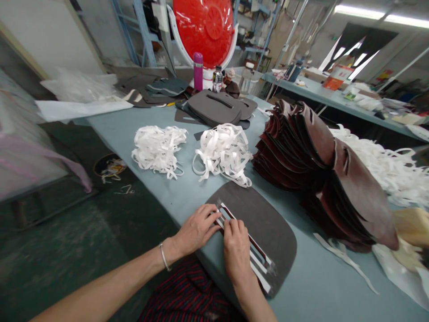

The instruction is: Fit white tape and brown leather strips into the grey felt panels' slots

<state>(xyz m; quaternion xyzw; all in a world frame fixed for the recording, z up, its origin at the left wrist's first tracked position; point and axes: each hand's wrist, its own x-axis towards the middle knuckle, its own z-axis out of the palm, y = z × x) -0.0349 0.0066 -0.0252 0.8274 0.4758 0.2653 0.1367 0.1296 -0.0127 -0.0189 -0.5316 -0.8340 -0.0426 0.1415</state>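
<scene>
A dark grey rounded material piece [268, 223] lies on the blue-grey table [174, 134] near its front edge. White strips [258, 261] run along a slot in the piece. My left hand [196, 228] rests on the piece's left end, fingers pressed down on the strip ends. My right hand [236, 248] lies beside it, fingertips pinching a white strip at the slot. Two loose heaps of white strips [157, 150] [223, 154] sit just beyond.
A fanned stack of dark brown cut pieces [321, 170] fills the right side, with more white strips [382, 165] behind. Grey cut pieces [214, 107], a purple bottle [198, 71] and a red round object [204, 27] stand at the far end. The floor drops off left.
</scene>
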